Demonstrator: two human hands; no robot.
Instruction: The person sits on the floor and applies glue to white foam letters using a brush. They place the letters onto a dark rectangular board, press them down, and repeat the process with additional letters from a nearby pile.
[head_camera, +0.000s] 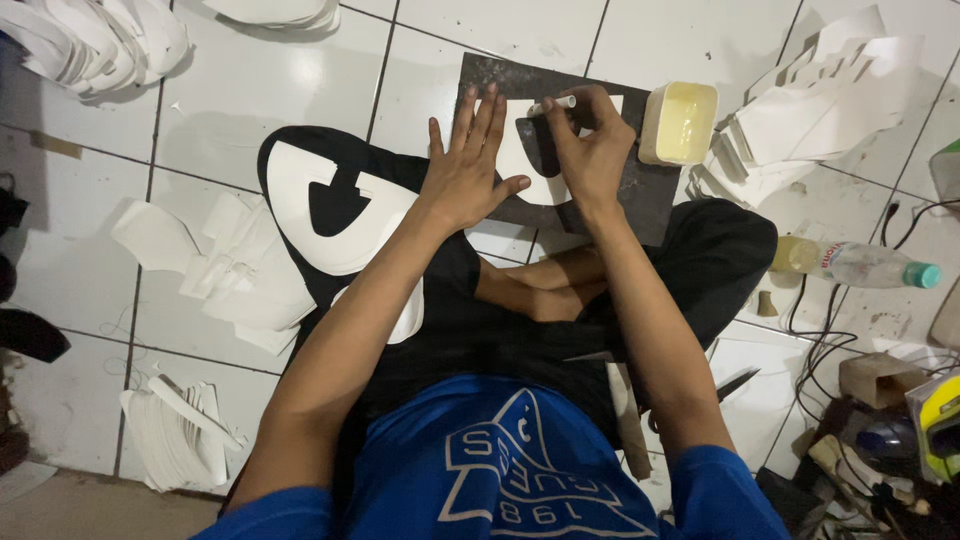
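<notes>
I sit cross-legged on a white tiled floor. My left hand (467, 165) lies flat, fingers spread, on a white cut-out piece (524, 160) that rests on a dark mat (640, 185). My right hand (590, 140) grips a small white stick-like tool (556, 103) and holds its tip at the upper edge of the same piece. Several more white cut-out pieces (330, 215) lie over my left knee.
A cream tub of yellowish glue (680, 122) stands right of the mat. Stacks of white cut pieces (830, 100) lie at the right, the left (225, 270) and the top left (95, 40). A plastic bottle (860, 265), cables and tools sit at the right.
</notes>
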